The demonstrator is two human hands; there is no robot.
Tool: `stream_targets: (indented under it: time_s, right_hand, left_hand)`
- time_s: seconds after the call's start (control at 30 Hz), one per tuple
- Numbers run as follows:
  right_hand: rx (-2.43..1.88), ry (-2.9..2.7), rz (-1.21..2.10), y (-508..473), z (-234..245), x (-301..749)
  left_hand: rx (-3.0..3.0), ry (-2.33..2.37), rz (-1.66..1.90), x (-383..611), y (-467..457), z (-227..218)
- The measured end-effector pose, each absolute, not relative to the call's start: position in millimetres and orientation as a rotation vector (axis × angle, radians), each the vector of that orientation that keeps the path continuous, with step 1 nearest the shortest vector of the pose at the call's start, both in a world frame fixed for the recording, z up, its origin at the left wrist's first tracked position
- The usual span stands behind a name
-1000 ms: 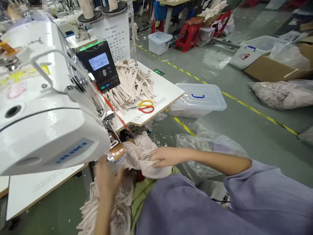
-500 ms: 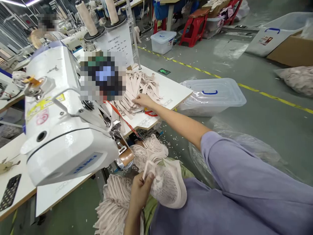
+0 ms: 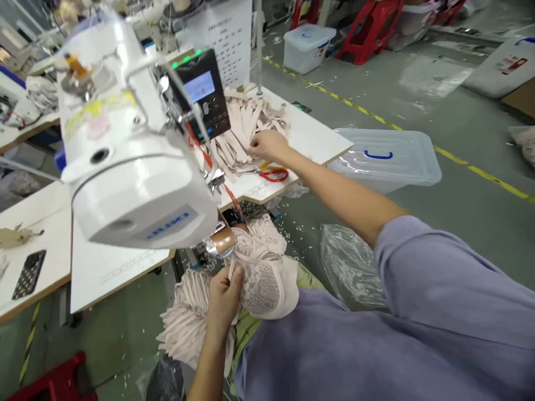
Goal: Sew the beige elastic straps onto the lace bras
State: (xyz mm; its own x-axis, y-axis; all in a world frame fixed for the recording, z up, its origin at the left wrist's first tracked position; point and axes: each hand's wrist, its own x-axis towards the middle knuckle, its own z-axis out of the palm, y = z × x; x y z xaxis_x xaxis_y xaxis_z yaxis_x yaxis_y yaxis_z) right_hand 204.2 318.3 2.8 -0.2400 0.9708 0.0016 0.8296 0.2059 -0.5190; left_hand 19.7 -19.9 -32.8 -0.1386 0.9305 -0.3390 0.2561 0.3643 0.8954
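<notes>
My left hand pinches the edge of a pale pink lace bra, which hangs over my lap below the sewing machine's arm. More of the lace fabric lies up against the machine's working end. At the end of my outstretched arm, my right hand has its fingers pinched together on the heap of beige fabric straps on the white table; a strap appears to be between the fingertips, which are partly hidden. Red-handled scissors lie just beneath that hand.
A white sewing machine with a control panel stands to the left. A stack of folded beige pieces hangs below it. A lidded clear bin sits beyond the table. A phone lies at far left.
The view has shifted, and the machine now appears farther right. My left hand has brought the bra closer to the machine's working end. My right hand stays at the straps.
</notes>
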Motion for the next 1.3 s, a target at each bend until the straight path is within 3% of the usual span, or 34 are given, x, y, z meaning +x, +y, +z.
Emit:
stream_targets:
  time_s: [0.27, 0.47, 0.6, 0.9, 1.07, 1.3]
  right_hand:
    - [-0.886, -1.475, 1.856, 164, -17, 229]
    - [-0.691, -1.183, 2.435, 87, -23, 220]
    - [-0.728, -1.319, 2.428, 86, -24, 223]
    - [-0.656, -1.760, 2.086, 88, -29, 209]
    - [-0.742, -1.780, 2.139, 81, -26, 202]
    - [-0.826, -1.535, 2.052, 82, -16, 195]
  left_hand:
    - [1.026, 1.460, 0.843, 5, -27, -29]
    - [1.077, 1.410, 0.827, 2, -28, -25]
    - [1.127, 1.427, 0.799, 0, -29, -26]
    - [1.269, 1.435, 0.717, 10, -25, -13]
    - [1.331, 1.451, 0.661, 15, -22, -5]
    - [1.215, 1.615, 1.127, 46, -36, -33]
